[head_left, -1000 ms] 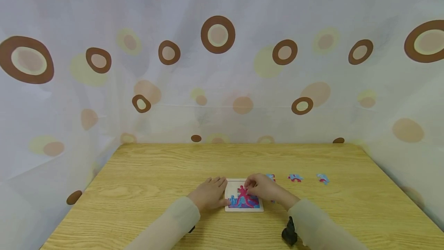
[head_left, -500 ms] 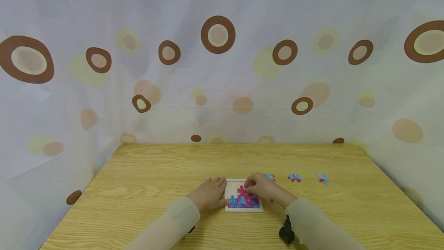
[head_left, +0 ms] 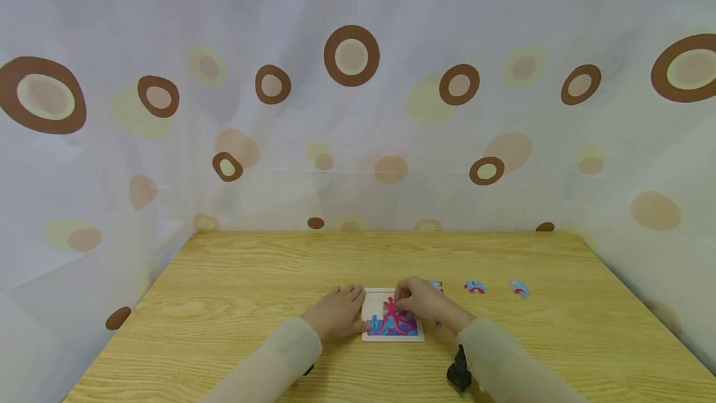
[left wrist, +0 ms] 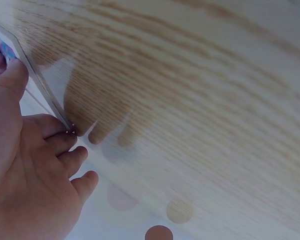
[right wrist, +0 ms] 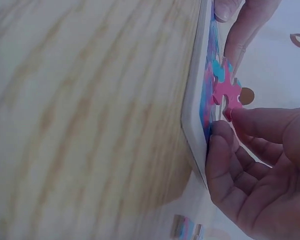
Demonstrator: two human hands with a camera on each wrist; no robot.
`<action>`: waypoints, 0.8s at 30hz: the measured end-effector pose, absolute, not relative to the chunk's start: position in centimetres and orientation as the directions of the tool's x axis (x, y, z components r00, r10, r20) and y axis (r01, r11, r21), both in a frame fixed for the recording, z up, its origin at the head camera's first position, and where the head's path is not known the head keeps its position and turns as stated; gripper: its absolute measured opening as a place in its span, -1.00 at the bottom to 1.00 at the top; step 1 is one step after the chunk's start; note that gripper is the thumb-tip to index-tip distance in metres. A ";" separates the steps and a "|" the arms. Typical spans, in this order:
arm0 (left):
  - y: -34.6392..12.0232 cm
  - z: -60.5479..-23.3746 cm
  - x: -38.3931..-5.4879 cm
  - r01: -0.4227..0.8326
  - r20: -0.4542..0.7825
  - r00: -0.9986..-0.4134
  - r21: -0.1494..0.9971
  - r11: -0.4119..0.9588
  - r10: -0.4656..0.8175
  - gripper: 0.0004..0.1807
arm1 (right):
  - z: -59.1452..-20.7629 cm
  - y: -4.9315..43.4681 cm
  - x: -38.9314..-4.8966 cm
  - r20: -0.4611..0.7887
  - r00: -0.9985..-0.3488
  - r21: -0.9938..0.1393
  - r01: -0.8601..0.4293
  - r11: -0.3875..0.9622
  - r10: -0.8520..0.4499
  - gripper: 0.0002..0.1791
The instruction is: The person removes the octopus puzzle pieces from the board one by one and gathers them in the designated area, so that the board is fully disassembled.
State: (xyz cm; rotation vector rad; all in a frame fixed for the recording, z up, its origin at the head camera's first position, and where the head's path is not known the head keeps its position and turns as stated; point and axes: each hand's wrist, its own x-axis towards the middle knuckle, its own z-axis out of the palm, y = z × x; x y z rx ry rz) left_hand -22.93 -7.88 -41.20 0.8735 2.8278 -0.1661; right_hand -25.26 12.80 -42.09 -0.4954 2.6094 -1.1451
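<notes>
A shallow white-framed jigsaw tray (head_left: 393,338) lies on the table, its lower part filled with blue, purple and pink pieces. My left hand (head_left: 337,311) lies along the tray's left side, fingers extended; the left wrist view shows fingertips at the frame edge (left wrist: 52,102). Between thumb and fingers, my right hand (head_left: 424,300) pinches a pink jigsaw piece with blue corners (right wrist: 227,90). That piece stands tilted over the tray in the right wrist view, its lower edge close to the laid pieces. The bare upper left of the tray shows pale.
Loose jigsaw pieces lie right of the tray: one (head_left: 437,286) partly behind the right hand, another (head_left: 475,287) farther right, and a third (head_left: 519,288) beyond it. A small bit of one more (head_left: 439,324) shows below the right wrist. A spotted curtain (head_left: 358,117) hangs behind the table.
My right forearm has shifted slightly left, and the pinched piece has tilted a little, its top slightly higher in the head view. The left hand has stayed in place.
</notes>
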 end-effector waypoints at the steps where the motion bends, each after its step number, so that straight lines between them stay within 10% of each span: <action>1: -7.9 -41.2 -23.0 0.567 -0.203 -0.812 -0.055 0.822 0.547 -0.21 | -42.1 12.8 -25.3 -0.084 -0.912 -0.754 -0.205 0.624 -0.402 -0.89; 24: -8.0 -41.5 -23.1 0.577 -0.210 -0.805 -0.064 0.814 0.555 -0.20 | -42.0 14.6 -25.5 -0.105 -0.917 -0.875 -0.099 0.474 -0.385 -0.90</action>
